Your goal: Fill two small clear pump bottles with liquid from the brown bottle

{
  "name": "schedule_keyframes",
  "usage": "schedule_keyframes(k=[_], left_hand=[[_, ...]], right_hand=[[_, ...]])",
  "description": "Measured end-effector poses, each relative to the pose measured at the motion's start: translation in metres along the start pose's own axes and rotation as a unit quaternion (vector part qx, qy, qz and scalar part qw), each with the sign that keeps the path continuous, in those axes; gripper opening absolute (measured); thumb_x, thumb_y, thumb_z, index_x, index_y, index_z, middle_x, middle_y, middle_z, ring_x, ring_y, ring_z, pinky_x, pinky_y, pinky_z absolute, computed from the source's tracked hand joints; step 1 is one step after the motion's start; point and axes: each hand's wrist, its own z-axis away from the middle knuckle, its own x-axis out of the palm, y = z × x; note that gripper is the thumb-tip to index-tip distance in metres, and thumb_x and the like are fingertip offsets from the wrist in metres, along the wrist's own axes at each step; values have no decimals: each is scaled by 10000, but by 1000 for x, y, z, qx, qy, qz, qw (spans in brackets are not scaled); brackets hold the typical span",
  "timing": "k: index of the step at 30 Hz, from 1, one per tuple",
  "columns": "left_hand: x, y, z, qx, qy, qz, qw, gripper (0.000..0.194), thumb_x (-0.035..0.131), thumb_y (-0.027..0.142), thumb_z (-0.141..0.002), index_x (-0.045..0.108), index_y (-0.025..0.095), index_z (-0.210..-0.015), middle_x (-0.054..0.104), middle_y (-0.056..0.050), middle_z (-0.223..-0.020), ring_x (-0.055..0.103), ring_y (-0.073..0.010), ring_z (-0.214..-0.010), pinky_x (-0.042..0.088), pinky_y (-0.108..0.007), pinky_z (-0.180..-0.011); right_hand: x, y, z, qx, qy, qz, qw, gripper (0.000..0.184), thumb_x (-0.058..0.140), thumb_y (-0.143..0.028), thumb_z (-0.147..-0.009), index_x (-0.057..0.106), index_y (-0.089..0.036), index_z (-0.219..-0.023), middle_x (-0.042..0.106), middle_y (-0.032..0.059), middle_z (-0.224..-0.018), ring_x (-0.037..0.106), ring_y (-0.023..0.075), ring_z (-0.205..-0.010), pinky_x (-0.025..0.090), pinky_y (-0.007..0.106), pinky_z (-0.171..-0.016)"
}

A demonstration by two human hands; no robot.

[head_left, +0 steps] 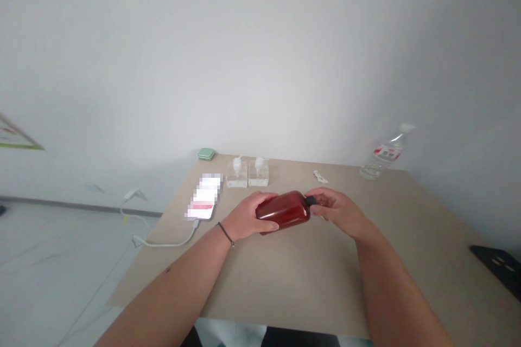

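A reddish-brown bottle (pixel 286 210) is held tilted on its side above the table, its black neck (pixel 311 200) pointing right. My left hand (pixel 249 217) wraps around the bottle's base end, thumb in front. At the other end, my right hand (pixel 331 206) has its fingers closed around the black neck or pump top. Those fingers partly hide the top, and something clear shows just beneath them. Behind the bottle stand two small clear pump bottles, a left one (pixel 237 174) and a right one (pixel 259 174), side by side with white pump heads.
On the table (pixel 309 282), a phone (pixel 205 197) with a white cable (pixel 171 244) lies at left. A green case (pixel 206 154) sits at the back left corner. A crumpled white piece (pixel 320 177), a water bottle (pixel 383 154) and a black object (pixel 499 263) are farther right.
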Motion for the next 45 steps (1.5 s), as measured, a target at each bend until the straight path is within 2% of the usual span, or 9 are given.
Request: schedule_keyframes(k=[6, 15, 22, 25, 30, 35, 39, 42, 45], left_hand=[[3, 6, 0, 58, 29, -119, 991, 791, 847, 523, -676, 604, 192, -1351, 637, -138, -1189, 630, -314, -1070, 487, -484, -994], [2, 6, 0, -61, -53, 124, 989, 609, 756, 542, -761, 684, 157, -1226, 745, -108, -1109, 699, -304, -1002, 539, -417, -898], [6, 20, 4, 59, 22, -177, 982, 723, 773, 549, -723, 638, 170, -1324, 725, -148, -1193, 683, -334, -1057, 509, -453, -970], [8, 22, 4, 49, 17, -164, 985, 673, 768, 535, -745, 645, 196, -1313, 735, -120, -1211, 700, -313, -1052, 521, -418, -960], [10, 13, 0, -26, 64, 5, 998, 607, 794, 499, -746, 664, 176, -1244, 740, -107, -1182, 698, -295, -1062, 545, -398, -926], [6, 1, -7, -59, 171, 140, 973, 595, 765, 513, -761, 644, 138, -1206, 739, -129, -1148, 697, -288, -1031, 540, -410, -912], [3, -3, -9, -70, 206, 197, 956, 594, 771, 547, -741, 658, 156, -1173, 740, -109, -1123, 694, -275, -1013, 541, -387, -884], [6, -2, -9, -73, 185, 202, 959, 587, 770, 544, -747, 651, 153, -1168, 742, -109, -1105, 701, -273, -988, 548, -384, -859], [11, 0, -8, -62, 147, 176, 971, 581, 768, 516, -770, 623, 150, -1197, 732, -122, -1138, 698, -288, -1028, 549, -408, -894]], right_hand=[[13, 8, -10, 14, 106, 196, 975, 572, 389, -621, -935, 491, -227, -533, 520, 3, -495, 496, 166, -515, 332, 300, -526], [12, 11, -5, -160, 78, 212, 961, 409, 391, -536, -964, 527, -227, -732, 549, -8, -651, 507, 161, -609, 376, 283, -597], [25, 5, -12, -51, 150, 342, 926, 418, 307, -393, -914, 305, -249, -521, 394, -3, -487, 401, 156, -507, 214, 307, -534], [26, 6, -13, -25, 177, 328, 928, 460, 290, -427, -936, 318, -249, -513, 413, 5, -483, 419, 160, -504, 232, 308, -530], [23, 15, -15, -10, 224, 349, 910, 519, 236, -461, -1009, 589, -219, -716, 660, 79, -734, 605, 221, -709, 389, 318, -629], [29, 35, -13, 86, 192, 473, 856, 332, 620, -426, -877, 718, -232, -1128, 682, 180, -1108, 636, 340, -1004, 471, 428, -790], [32, 42, -17, 38, 154, 353, 922, 271, 553, -161, -847, 760, -225, -1010, 687, 130, -1021, 657, 261, -969, 487, 407, -881], [35, 36, -22, -35, 205, 126, 970, 221, 562, -247, -865, 739, -223, -995, 710, 84, -1000, 671, 231, -927, 513, 402, -884], [48, 25, -23, -57, 287, -115, 949, 311, 625, -446, -867, 699, -227, -1076, 740, 77, -1018, 692, 243, -908, 546, 408, -829]])
